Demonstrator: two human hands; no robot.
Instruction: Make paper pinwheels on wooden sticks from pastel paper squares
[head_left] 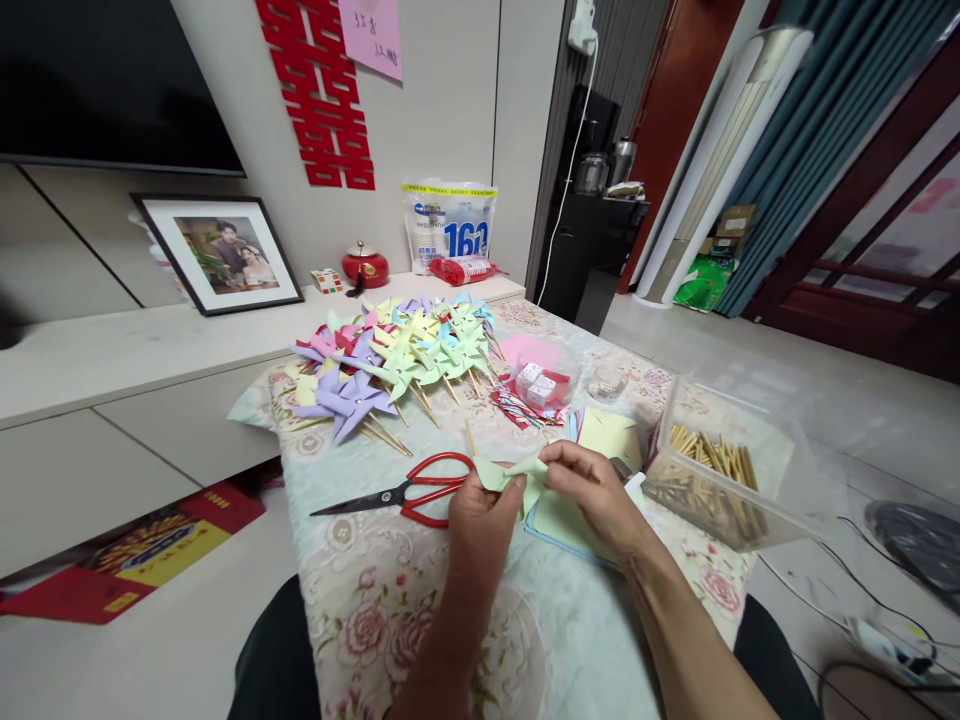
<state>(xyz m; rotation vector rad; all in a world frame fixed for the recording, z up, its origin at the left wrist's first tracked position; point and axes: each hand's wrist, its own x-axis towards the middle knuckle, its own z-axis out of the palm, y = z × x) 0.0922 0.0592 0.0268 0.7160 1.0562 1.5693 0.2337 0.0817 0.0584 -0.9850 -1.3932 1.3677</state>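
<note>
My left hand [487, 510] and my right hand [589, 490] both pinch a pale green paper pinwheel [531, 480] over the table. Its blades look partly folded in, and the fingers cover its middle. A thin wooden stick [470, 438] shows just behind my left hand; whether it joins this pinwheel I cannot tell. Red-handled scissors [431, 488] lie just left of my left hand, blades pointing left. Under my right hand is a stack of coloured paper squares [574, 525], green on top. More slit paper squares [611, 432] lie behind it.
A pile of pinwheels on sticks [405, 350] covers the table's far left. A clear plastic bin [720, 480] of short sticks stands at the right edge. Behind the hands are a clear container [544, 385], paper strips [525, 408] and a small round dish [606, 382].
</note>
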